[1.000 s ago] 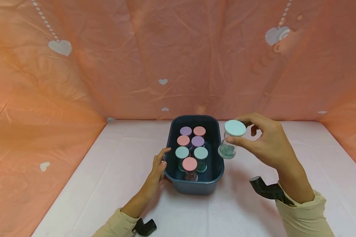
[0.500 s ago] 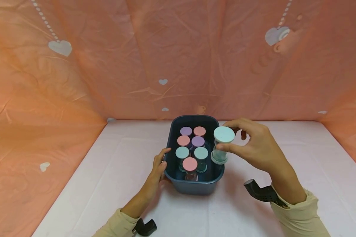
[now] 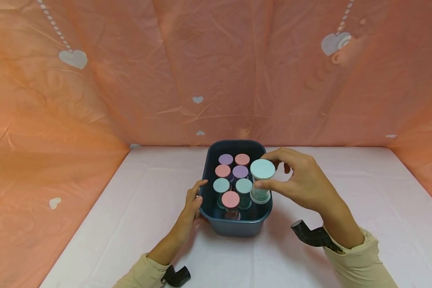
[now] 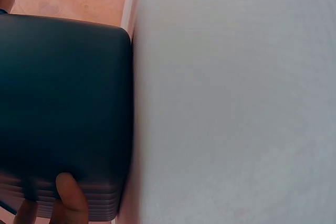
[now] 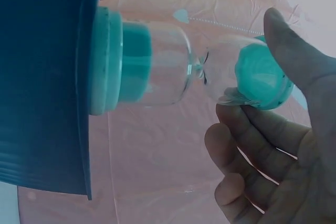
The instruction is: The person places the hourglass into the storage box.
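Observation:
My right hand [image 3: 304,180] pinches a sand timer [image 3: 262,169] with mint caps between thumb and fingers, near its upper cap. The timer stands nearly upright over the right side of a dark blue plastic bin [image 3: 234,229]. In the right wrist view, teal sand shows in the clear bulbs of this sand timer [image 5: 163,61], and its lower end overlaps the bin's rim [image 5: 86,77]. My left hand [image 3: 189,208] rests against the bin's left side with its fingertips at the rim. In the left wrist view, its fingers [image 4: 72,195] touch the ridged outer wall.
Several more sand timers stand inside the bin, with purple caps [image 3: 225,159], pink caps [image 3: 230,199] and mint caps [image 3: 221,185]. A white cloth [image 3: 129,216] covers the table. An orange sheet [image 3: 216,72] with hearts hangs behind.
My right hand has carried the sand timer leftward and slightly down, from beside the bin to over its right side. The left hand and the bin have stayed put.

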### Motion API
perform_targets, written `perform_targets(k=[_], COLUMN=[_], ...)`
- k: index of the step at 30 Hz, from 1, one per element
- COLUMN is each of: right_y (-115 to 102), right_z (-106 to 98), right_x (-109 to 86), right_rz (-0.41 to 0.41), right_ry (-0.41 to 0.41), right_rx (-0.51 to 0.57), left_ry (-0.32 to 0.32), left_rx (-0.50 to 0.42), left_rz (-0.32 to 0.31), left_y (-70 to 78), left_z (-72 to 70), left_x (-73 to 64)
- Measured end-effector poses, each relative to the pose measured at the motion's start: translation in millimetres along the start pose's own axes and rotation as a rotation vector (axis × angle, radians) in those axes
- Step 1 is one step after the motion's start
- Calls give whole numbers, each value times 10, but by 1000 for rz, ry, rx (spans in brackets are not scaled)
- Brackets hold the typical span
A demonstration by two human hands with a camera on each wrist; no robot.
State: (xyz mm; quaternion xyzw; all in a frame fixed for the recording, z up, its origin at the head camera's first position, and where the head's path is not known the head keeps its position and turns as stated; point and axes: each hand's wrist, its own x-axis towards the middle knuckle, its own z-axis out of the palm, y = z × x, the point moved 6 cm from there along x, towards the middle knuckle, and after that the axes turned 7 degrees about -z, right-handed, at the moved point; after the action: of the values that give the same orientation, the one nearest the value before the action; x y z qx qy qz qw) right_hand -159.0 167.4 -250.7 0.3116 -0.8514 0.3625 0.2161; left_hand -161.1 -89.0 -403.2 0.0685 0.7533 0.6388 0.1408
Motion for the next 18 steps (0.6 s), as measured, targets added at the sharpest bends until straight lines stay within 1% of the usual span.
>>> perform_targets(k=[8,14,18], right_y=[-31,-53,-38], right_z=[34,103,139], right_x=[-1,-2,-1], right_rz=[-12,-40,-35], right_ry=[-16,-49,-69], right_rx=[8,1,-11], left_ry=[-1,3,-3], left_rx=[-6,-2,-6], left_rz=[-4,-4,-4], left_y=[0,-7,1], left_z=[5,3,6], left_x=[1,2,1])
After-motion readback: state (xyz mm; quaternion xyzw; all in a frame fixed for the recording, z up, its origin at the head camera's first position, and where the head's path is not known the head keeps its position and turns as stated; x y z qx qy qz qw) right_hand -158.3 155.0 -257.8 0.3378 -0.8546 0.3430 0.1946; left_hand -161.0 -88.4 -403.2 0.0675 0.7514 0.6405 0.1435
